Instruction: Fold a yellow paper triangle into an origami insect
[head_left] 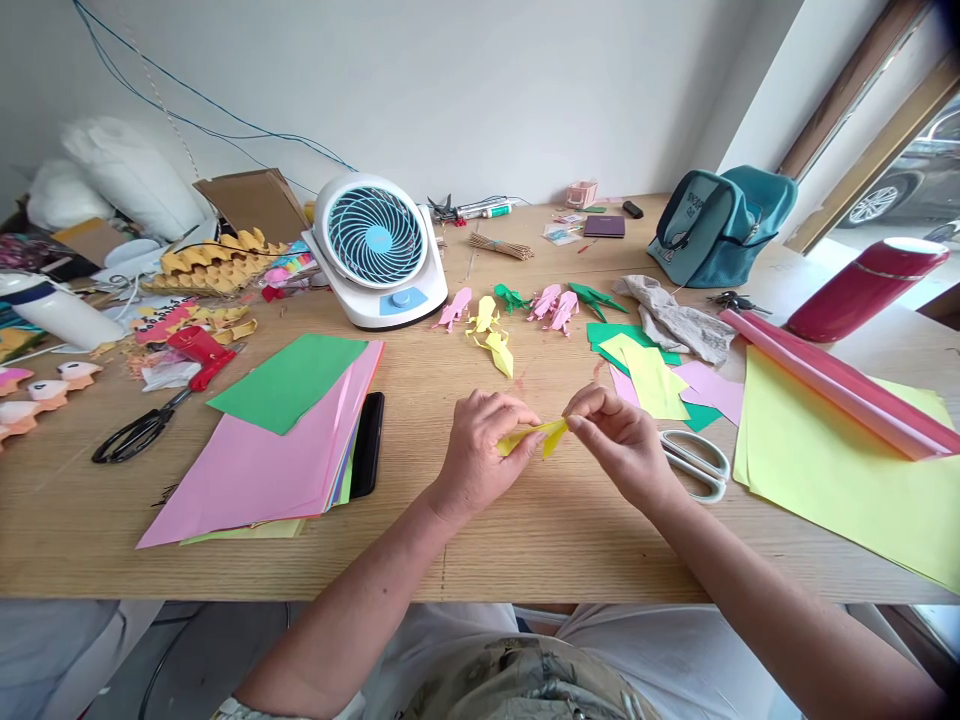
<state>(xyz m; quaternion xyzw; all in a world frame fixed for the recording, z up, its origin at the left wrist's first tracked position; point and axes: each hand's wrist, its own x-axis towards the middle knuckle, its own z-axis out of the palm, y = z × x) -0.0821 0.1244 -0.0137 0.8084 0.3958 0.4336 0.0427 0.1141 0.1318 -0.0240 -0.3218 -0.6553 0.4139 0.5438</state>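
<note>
A small folded piece of yellow paper is held above the table between both hands. My left hand closes on its left part, thumb along the near side. With thumb and fingertips, my right hand pinches its right end. Part of the paper is hidden by the left fingers. Beyond the hands lie folded paper figures: yellow ones, pink ones and green ones. White-handled scissors rest just right of my right hand, their blades hidden.
Left are stacked coloured sheets, a black phone and black-handled scissors. A white fan stands behind. At right are cut paper pieces, yellow sheets, a red paper roll, a red flask and a teal bag.
</note>
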